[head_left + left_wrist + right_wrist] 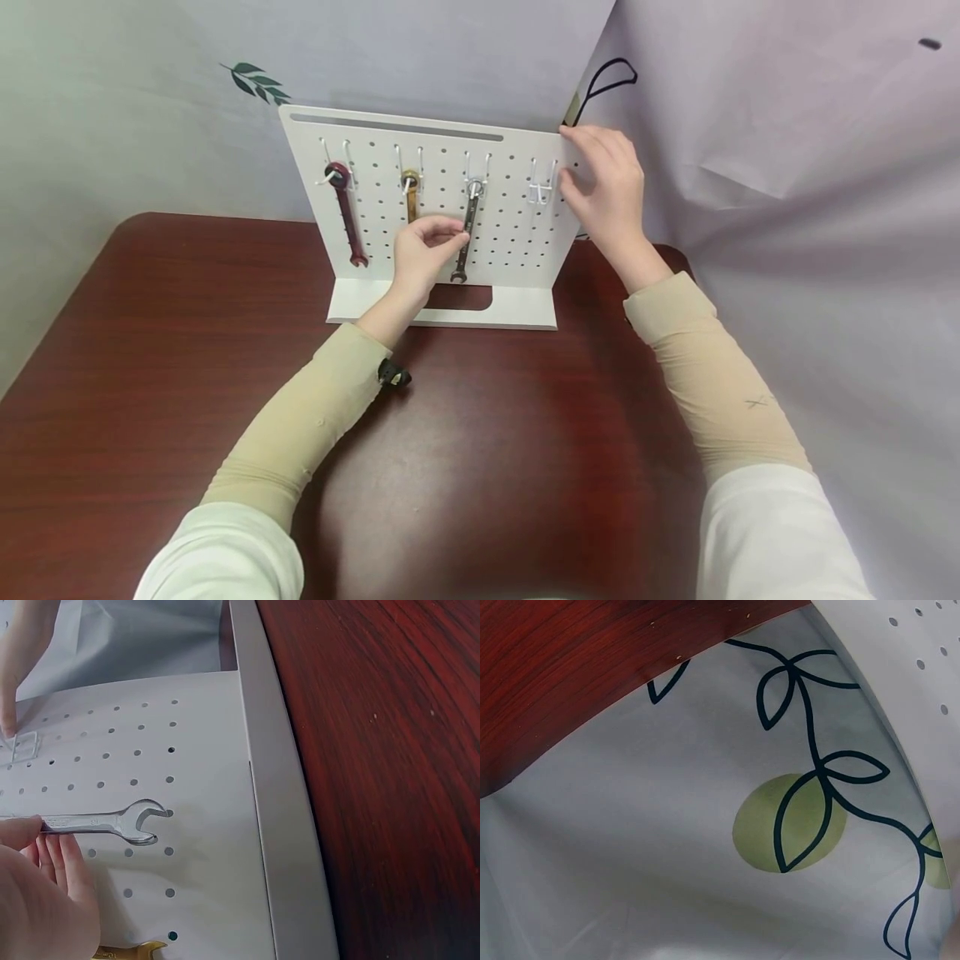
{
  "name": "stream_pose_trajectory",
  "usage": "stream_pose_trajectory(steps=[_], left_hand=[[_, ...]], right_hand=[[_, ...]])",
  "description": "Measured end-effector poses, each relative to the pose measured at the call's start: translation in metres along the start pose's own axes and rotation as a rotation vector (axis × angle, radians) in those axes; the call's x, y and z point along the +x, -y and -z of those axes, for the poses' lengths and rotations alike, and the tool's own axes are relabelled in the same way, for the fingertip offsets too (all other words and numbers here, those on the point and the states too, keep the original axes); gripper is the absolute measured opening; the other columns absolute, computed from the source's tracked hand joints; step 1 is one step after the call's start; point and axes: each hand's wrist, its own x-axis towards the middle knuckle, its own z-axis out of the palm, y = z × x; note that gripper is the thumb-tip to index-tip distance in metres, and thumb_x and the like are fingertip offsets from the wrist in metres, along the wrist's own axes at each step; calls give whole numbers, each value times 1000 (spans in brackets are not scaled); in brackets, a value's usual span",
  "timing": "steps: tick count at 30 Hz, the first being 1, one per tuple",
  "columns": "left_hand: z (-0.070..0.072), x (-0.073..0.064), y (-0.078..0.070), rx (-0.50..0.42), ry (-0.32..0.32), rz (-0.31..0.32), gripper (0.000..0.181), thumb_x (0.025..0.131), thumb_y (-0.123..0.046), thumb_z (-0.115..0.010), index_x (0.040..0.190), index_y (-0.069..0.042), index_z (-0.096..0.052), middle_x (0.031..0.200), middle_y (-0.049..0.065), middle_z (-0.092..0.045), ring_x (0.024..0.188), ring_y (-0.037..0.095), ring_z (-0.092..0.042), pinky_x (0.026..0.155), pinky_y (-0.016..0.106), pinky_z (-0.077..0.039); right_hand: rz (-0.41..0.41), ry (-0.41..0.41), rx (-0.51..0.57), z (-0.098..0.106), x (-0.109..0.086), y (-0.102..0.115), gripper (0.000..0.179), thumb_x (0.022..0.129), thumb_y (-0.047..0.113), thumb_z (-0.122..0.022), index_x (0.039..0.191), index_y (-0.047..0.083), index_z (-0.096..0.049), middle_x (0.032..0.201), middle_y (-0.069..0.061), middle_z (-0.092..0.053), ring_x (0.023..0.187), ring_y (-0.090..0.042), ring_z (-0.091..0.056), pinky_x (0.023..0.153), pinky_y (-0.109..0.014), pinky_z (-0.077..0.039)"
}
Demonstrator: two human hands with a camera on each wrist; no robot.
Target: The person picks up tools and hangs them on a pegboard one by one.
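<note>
A silver combination wrench (pixel 97 822) hangs by its ring end from a hook on the white pegboard (pixel 517 225), its open end pointing down. My left hand (pixel 420 258) pinches the middle of its shaft between thumb and fingers. My right hand (pixel 611 183) holds the board's upper right corner, fingertips over the top edge and thumb on the front beside a bare white hook (pixel 538 193). To the left hang a red wrench (pixel 348 217) and a gold wrench (pixel 411 200), whose lower part my left hand hides in the head view.
The pegboard stands on its white base (pixel 525 308) on a dark red wooden table (pixel 480 433). Behind its right corner a black cord loop (pixel 615 75) sticks up. Pale cloth (pixel 810 208) with leaf patterns hangs behind and to the right.
</note>
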Motion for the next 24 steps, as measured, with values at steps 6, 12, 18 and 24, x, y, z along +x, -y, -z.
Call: stream_pose_trajectory(steps=[6, 12, 18, 24], left_hand=[[1, 0, -1, 41, 3, -19, 18, 90, 4, -79, 108, 6, -77, 94, -3, -77, 80, 1, -68, 85, 17, -59], [3, -1, -3, 75, 12, -21, 19, 92, 2, -79, 111, 7, -77, 113, 17, -78, 83, -1, -68, 88, 18, -59], [8, -4, -5, 96, 21, -21, 20, 94, 0, -78, 112, 7, -77, 120, 25, -76, 85, -2, -69, 90, 19, -60], [19, -12, -8, 148, 46, -45, 21, 94, 0, -78, 113, 7, -77, 119, 26, -76, 84, -5, -68, 90, 18, -59]], right_hand=[[9, -4, 6, 0, -1, 0, 38, 92, -4, -69, 130, 2, -73, 125, -18, -75, 119, -38, -65, 113, -42, -47], [19, 9, -7, 1, -1, -1, 39, 93, -3, -68, 131, 2, -72, 127, -19, -75, 120, -38, -65, 113, -43, -46], [6, -2, 0, 1, -1, 0, 38, 93, -4, -69, 130, 2, -73, 126, -18, -75, 120, -37, -65, 113, -43, -46], [7, -3, 1, 0, -1, 0, 38, 93, -4, -69, 130, 2, -73, 126, -18, -75, 119, -37, -65, 113, -42, -46]])
